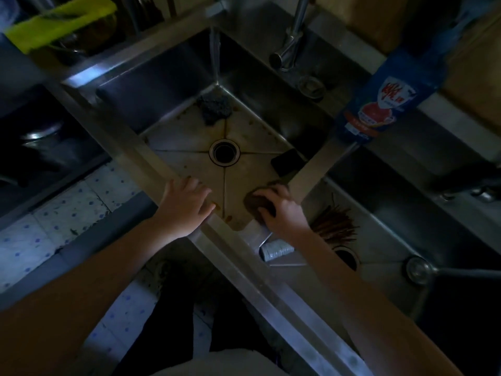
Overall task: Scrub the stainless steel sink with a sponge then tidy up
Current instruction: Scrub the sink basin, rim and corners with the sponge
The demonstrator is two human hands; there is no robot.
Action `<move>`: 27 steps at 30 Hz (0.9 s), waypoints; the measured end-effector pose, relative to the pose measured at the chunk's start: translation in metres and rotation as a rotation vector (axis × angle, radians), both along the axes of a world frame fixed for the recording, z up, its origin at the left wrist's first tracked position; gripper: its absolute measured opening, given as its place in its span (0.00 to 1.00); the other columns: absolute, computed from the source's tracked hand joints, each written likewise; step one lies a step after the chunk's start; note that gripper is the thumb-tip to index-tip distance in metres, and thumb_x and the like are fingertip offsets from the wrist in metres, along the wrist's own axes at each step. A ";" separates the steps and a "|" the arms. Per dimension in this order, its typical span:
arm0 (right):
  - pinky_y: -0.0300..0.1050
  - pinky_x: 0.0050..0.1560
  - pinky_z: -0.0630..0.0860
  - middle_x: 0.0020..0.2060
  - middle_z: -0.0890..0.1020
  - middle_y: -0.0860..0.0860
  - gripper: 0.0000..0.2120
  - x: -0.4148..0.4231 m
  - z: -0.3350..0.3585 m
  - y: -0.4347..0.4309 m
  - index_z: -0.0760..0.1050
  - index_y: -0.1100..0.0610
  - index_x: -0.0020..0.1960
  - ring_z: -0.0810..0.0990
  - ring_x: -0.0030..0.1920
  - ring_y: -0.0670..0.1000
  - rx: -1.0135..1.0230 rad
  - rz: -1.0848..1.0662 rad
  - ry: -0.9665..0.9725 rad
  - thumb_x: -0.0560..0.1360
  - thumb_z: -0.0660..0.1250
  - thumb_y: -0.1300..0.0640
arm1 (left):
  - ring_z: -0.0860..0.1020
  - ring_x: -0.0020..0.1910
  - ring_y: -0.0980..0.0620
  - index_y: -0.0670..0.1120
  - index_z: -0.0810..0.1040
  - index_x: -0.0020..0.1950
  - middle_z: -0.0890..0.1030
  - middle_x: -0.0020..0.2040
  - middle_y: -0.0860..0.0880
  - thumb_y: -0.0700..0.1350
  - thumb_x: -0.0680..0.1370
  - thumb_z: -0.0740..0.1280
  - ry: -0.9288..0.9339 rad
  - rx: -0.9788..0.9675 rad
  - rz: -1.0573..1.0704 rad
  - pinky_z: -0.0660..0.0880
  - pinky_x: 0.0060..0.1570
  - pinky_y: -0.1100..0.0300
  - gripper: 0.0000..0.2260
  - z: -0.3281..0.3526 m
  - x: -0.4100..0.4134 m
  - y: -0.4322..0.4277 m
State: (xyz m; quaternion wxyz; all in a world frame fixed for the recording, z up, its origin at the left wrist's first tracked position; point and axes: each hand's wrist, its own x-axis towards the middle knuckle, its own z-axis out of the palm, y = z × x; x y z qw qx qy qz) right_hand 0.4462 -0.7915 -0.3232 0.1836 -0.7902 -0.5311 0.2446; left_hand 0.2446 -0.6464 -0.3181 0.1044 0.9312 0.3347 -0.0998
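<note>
1. Steel sink (179, 137) in dim light. Brown staining follows the floor creases and rings the drain (224, 153). A darker blob (227, 218) sits by the near corner.
2. Sponge (257, 203), dark brown, lies on the sink floor against the wall just right of the near corner. The right hand (284, 213) is curled over it, with fingers wrapped round its top and far edge.
3. Left hand (184, 204) rests flat on the near rim with fingers spread and loose, holding nothing. It looks like a brace.
4. Likely step: scrubbing the floor at the near corner. Use short, firm strokes along each crease rather than across, since the stain sits in the fold. Press with the palm, not just the fingertips.
5. Work outward from the corner toward the drain so loosened grime goes down, not back under the wrist.
6. Water (215, 58) falls into the far corner, well apart from the sponge. The near floor may be dry; wet the sponge there if it drags.
7. Steel wool (215, 107) sits in the far corner and a dark flat item (288, 161) in the right corner. Lift both before scrubbing there; stain probably hides beneath.
8. Keep the left hand's weight on the rim while leaning in.
</note>
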 end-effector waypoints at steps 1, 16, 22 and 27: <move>0.45 0.56 0.74 0.60 0.72 0.52 0.18 -0.013 0.000 0.001 0.71 0.47 0.63 0.76 0.56 0.55 -0.025 0.020 -0.019 0.74 0.65 0.55 | 0.67 0.64 0.46 0.50 0.70 0.65 0.69 0.64 0.47 0.59 0.78 0.53 -0.018 -0.007 -0.011 0.61 0.64 0.45 0.20 0.001 -0.003 0.005; 0.47 0.51 0.74 0.57 0.74 0.52 0.16 -0.099 0.017 0.034 0.74 0.45 0.60 0.75 0.56 0.56 -0.311 -0.316 -0.095 0.75 0.61 0.58 | 0.68 0.64 0.42 0.49 0.71 0.65 0.68 0.67 0.45 0.55 0.78 0.61 -0.107 -0.054 -0.206 0.63 0.63 0.43 0.19 0.005 -0.070 0.108; 0.45 0.48 0.72 0.55 0.74 0.52 0.14 -0.120 0.019 0.041 0.75 0.45 0.59 0.75 0.54 0.56 -0.283 -0.486 -0.131 0.76 0.62 0.57 | 0.66 0.67 0.43 0.49 0.68 0.68 0.65 0.70 0.46 0.56 0.78 0.59 -0.095 -0.114 -0.290 0.61 0.66 0.41 0.20 0.001 -0.079 0.135; 0.46 0.49 0.73 0.57 0.76 0.53 0.14 -0.120 0.022 0.057 0.75 0.44 0.60 0.77 0.54 0.57 -0.355 -0.501 -0.132 0.77 0.61 0.55 | 0.66 0.67 0.43 0.48 0.70 0.67 0.66 0.69 0.45 0.55 0.78 0.60 -0.120 -0.118 -0.308 0.60 0.66 0.42 0.19 0.001 -0.078 0.155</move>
